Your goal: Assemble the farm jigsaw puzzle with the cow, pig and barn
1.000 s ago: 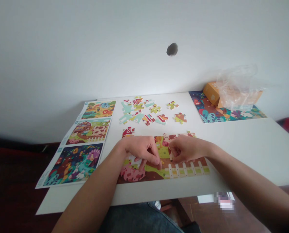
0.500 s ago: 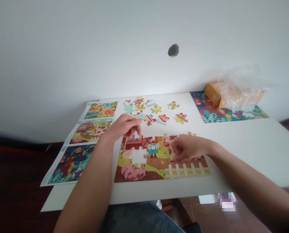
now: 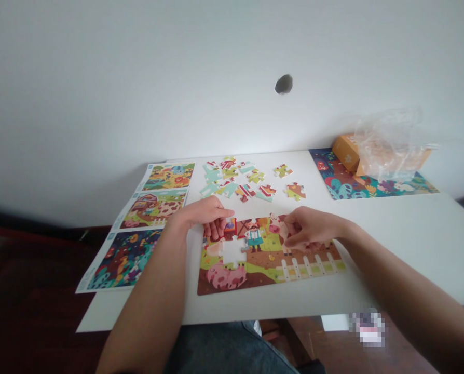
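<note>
A partly assembled farm jigsaw puzzle (image 3: 265,259) lies in front of me, showing a pig, a farmer, a cow and a white fence. A gap exposing the white table sits left of the farmer. My left hand (image 3: 212,215) is closed at the puzzle's upper left edge, its curled fingers on the pieces. Over the cow at the upper right, my right hand (image 3: 312,227) is also closed, fingers bent against the puzzle and hiding part of it. Loose puzzle pieces (image 3: 256,176) are scattered beyond both hands.
A reference sheet (image 3: 117,221) with three pictures lies at the left, overhanging the table (image 3: 395,244). At the back right, an orange box (image 3: 345,151) and a clear plastic bag (image 3: 391,148) rest on a dark-coloured finished puzzle (image 3: 335,186). A wall stands behind.
The puzzle has turned slightly counterclockwise under my hands, its left end nearer me and its right end farther away. The camera view has shifted a little; the loose pieces stay in place.
</note>
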### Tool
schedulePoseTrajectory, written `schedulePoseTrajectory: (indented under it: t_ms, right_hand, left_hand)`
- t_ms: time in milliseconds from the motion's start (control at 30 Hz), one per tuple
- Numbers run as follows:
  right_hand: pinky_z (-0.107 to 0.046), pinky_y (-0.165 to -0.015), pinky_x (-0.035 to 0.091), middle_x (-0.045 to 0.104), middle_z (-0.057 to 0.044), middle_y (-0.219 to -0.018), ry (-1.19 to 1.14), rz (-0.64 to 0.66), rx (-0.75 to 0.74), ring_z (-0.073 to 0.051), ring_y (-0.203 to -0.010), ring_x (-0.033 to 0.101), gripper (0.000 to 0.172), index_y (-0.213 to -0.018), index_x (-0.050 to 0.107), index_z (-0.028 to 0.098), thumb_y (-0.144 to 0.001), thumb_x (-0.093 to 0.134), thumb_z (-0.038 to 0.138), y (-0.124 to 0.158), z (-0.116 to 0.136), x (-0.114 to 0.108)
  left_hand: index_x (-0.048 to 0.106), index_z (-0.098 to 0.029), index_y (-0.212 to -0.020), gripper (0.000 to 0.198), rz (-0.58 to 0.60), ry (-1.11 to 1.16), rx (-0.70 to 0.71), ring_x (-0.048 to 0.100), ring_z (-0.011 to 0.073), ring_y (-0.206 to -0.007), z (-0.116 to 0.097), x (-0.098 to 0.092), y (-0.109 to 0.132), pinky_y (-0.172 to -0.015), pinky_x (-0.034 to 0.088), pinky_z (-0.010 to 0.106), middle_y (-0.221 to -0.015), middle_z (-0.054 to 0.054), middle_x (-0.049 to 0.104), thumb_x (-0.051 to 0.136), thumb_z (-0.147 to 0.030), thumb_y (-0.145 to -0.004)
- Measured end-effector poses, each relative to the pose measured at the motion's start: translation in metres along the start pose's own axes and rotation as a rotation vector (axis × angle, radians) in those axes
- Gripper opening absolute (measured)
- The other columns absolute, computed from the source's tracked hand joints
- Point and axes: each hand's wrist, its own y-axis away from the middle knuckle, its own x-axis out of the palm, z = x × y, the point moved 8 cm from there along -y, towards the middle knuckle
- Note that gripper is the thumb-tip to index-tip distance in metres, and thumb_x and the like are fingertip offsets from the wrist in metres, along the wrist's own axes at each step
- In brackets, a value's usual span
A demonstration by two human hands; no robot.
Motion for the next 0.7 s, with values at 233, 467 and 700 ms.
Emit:
schedulePoseTrajectory:
  t_ms: [233, 467, 700]
  right_hand:
    - [-0.021, -0.039, 0.039, 0.058, 0.002, -0.048, -0.062, -0.052, 0.0, -0.012, -0.041, 0.054, 0.029, -0.065, 0.052, 0.019, -0.075, 0.068, 0.041, -0.001, -0.001, -0.001]
    - [-0.02, -0.036, 0.039, 0.055, 0.003, -0.045, -0.055, -0.073, 0.027, -0.011, -0.038, 0.052, 0.033, -0.06, 0.045, 0.02, -0.077, 0.065, 0.041, -0.005, -0.003, -0.003]
    - [-0.02, -0.037, 0.042, 0.058, 0.002, -0.049, -0.031, -0.06, 0.038, -0.01, -0.038, 0.052, 0.031, -0.061, 0.047, 0.02, -0.076, 0.066, 0.039, -0.003, 0.0, -0.004]
  left_hand:
    - [0.066, -0.012, -0.061, 0.056, 0.009, 0.026, 0.01, 0.062, 0.015, -0.043, -0.002, 0.003, 0.0, -0.04, 0.041, 0.022, -0.066, 0.013, 0.073, 0.066, -0.067, -0.074]
    - [0.062, -0.014, -0.057, 0.051, -0.206, 0.029, 0.168, 0.055, 0.0128, -0.038, -0.023, -0.009, 0.0, -0.04, 0.035, 0.023, -0.058, 0.009, 0.069, 0.06, -0.059, -0.081]
    - [0.068, -0.019, -0.071, 0.032, -1.357, -0.28, 0.173, 0.065, 0.0203, -0.071, -0.019, -0.085, 0.044, -0.069, 0.046, 0.029, -0.074, 0.004, 0.072, 0.056, -0.044, -0.087]
